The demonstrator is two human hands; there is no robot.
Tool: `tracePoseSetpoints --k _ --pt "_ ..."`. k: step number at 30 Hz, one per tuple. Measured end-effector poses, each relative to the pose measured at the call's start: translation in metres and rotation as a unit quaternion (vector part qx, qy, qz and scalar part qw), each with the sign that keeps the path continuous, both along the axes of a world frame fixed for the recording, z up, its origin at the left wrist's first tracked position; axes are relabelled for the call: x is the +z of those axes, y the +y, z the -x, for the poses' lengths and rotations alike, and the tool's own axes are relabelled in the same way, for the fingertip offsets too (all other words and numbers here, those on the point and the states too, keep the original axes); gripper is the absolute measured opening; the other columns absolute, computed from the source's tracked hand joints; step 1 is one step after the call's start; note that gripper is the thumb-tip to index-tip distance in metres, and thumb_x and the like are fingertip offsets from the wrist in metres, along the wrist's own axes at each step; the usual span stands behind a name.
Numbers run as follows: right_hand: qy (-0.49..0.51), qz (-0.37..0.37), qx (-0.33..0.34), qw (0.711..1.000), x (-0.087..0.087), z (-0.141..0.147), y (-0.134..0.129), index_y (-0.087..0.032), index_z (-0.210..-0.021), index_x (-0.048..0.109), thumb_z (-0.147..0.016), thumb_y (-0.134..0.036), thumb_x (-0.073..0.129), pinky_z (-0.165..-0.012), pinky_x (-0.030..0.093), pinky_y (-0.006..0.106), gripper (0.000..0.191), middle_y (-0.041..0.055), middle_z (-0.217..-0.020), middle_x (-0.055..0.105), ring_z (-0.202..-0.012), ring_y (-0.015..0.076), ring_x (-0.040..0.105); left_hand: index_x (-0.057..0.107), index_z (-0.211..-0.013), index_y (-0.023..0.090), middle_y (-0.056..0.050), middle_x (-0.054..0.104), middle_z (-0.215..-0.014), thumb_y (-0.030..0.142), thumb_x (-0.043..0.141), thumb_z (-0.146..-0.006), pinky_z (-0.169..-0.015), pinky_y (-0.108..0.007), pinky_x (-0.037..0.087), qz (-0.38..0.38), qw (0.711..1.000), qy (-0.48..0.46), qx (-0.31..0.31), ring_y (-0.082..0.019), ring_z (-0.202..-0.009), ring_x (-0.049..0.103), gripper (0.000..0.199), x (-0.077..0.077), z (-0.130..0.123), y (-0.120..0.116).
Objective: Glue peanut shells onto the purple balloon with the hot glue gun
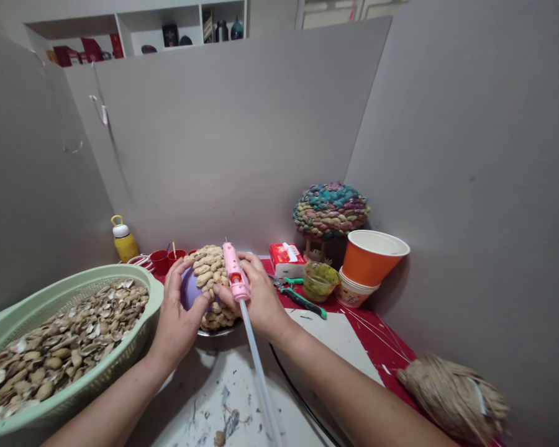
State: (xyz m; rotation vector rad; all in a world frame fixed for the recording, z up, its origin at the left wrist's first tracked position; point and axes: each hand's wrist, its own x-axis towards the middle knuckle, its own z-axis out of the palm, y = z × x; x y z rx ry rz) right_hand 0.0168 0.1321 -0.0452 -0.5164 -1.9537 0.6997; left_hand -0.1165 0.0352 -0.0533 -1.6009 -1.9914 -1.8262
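Cupping the ball (pixel 190 292) from its left side, the left hand (pixel 177 316) has its fingers spread in a wide curve, thumb and fingertips against it. The right hand (pixel 261 301) is partly closed round a pink glue gun (pixel 235 273), nozzle pointing away, its thumb tip on the shells. The ball sits in a shallow metal dish (pixel 215 333), whose rim peeks out below, on a pale board (pixel 205 397) (well smudged, with scraps and dark stains) laid over a red covering (pixel 377 338).

Left of the dish, a green basket (pixel 154 295) is heaped with peanut shells; behind it stand a yellow bottle (pixel 125 243) and red cups (pixel 159 262). To the right are green-handled pliers (pixel 302 302), a red tissue pack (pixel 287 259), a clear bowl (pixel 320 282), stacked paper buckets (pixel 370 261) and a bundle of tan fibre (pixel 454 394). A multicoloured dome (pixel 330 211) stands at the back. Grey panels (pixel 223 136) enclose the work, beneath a white shelf (pixel 161 28) of boxes and jars.

As for the ball, it is smooth purple at left, elsewhere packed with tan, ridged peanut shells.
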Motion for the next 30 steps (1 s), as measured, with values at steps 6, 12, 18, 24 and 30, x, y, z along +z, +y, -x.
tracePoseSetpoints --k 6,12,18,24,30 --pt "-0.002 -0.007 -0.007 1.0 0.0016 0.0001 -0.0019 -0.016 -0.098 0.061 -0.069 -0.036 0.078 -0.099 0.047 0.042 0.038 0.0139 -0.117 0.053 -0.108 0.0268 0.055 0.049 -0.127 0.028 -0.007 0.048 -0.141 0.025 0.06 -0.083 -0.116 -0.055 0.025 0.002 1.0 0.006 -0.013 -0.027 -0.135 0.041 0.045 0.0008 -0.0003 -0.0025" --pt "-0.004 0.0 -0.015 1.0 0.0015 0.0002 -0.0025 -0.016 -0.098 0.061 -0.069 -0.037 0.078 -0.098 0.048 0.043 0.04 0.0145 -0.118 0.053 -0.107 0.0271 0.056 0.049 -0.126 0.028 -0.008 0.048 -0.14 0.028 0.063 -0.082 -0.116 -0.055 0.027 -0.002 1.0 0.011 -0.004 -0.028 -0.134 0.043 0.047 -0.0001 -0.0011 -0.0004" --pt "-0.004 0.001 -0.02 1.0 -0.0004 0.0008 -0.0021 -0.016 -0.099 0.061 -0.07 -0.038 0.077 -0.098 0.048 0.043 0.04 0.0152 -0.12 0.052 -0.108 0.0275 0.056 0.049 -0.127 0.027 -0.009 0.049 -0.139 0.028 0.064 -0.082 -0.115 -0.056 0.028 0.004 1.0 0.025 0.005 -0.029 -0.133 0.043 0.048 -0.0003 -0.0007 0.0" --pt "-0.004 -0.001 -0.017 1.0 0.0008 0.0005 -0.0026 -0.014 -0.099 0.061 -0.071 -0.039 0.076 -0.098 0.047 0.043 0.041 0.0159 -0.118 0.053 -0.107 0.0281 0.056 0.048 -0.129 0.027 -0.009 0.048 -0.142 0.035 0.061 -0.086 -0.116 -0.054 0.026 0.0 0.999 0.027 -0.025 -0.028 -0.135 0.041 0.046 -0.0015 0.0031 -0.0025" --pt "-0.004 0.0 -0.018 1.0 0.0013 0.0 -0.0024 -0.017 -0.099 0.061 -0.07 -0.038 0.077 -0.098 0.048 0.043 0.039 0.0138 -0.119 0.053 -0.108 0.0274 0.057 0.046 -0.133 0.03 -0.007 0.045 -0.146 0.032 0.059 -0.086 -0.118 -0.055 0.022 -0.004 0.998 0.039 -0.039 -0.028 -0.139 0.036 0.049 -0.0058 0.0072 -0.0052"
